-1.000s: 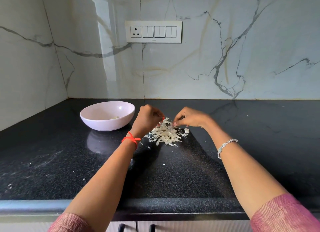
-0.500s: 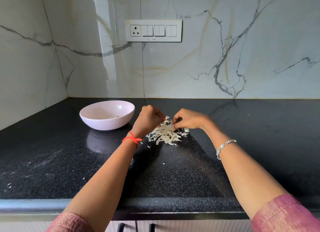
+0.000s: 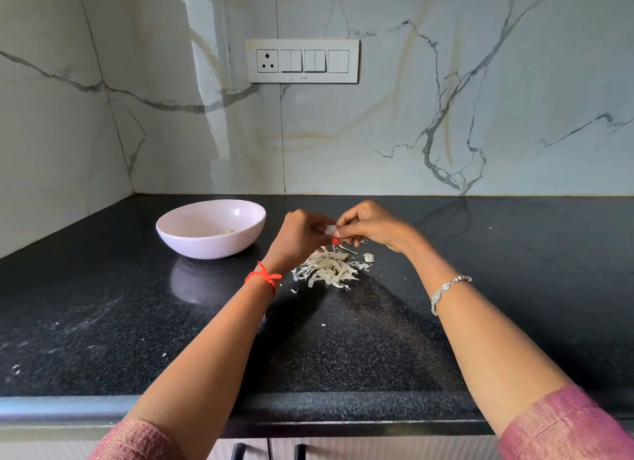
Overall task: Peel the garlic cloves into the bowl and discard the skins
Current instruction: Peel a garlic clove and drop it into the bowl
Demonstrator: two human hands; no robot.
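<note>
Pink sleeves at bottom corners; black countertop [image 3: 103, 322] fills lower frame; skin pile [image 3: 326, 269] at centre, loose clove [image 3: 368, 257] just right of it; above pile, left hand [image 3: 298, 240] and right hand [image 3: 372, 224] meet, fingertips pinching one garlic clove [image 3: 330, 230] between them; pink bowl [image 3: 192, 243] left of centre, peeled clove [image 3: 226, 232] inside; switch panel [image 3: 302, 61] on marble wall, upper centre.

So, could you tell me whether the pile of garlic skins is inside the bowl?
No, the garlic skins lie on the countertop beside the bowl.
</note>
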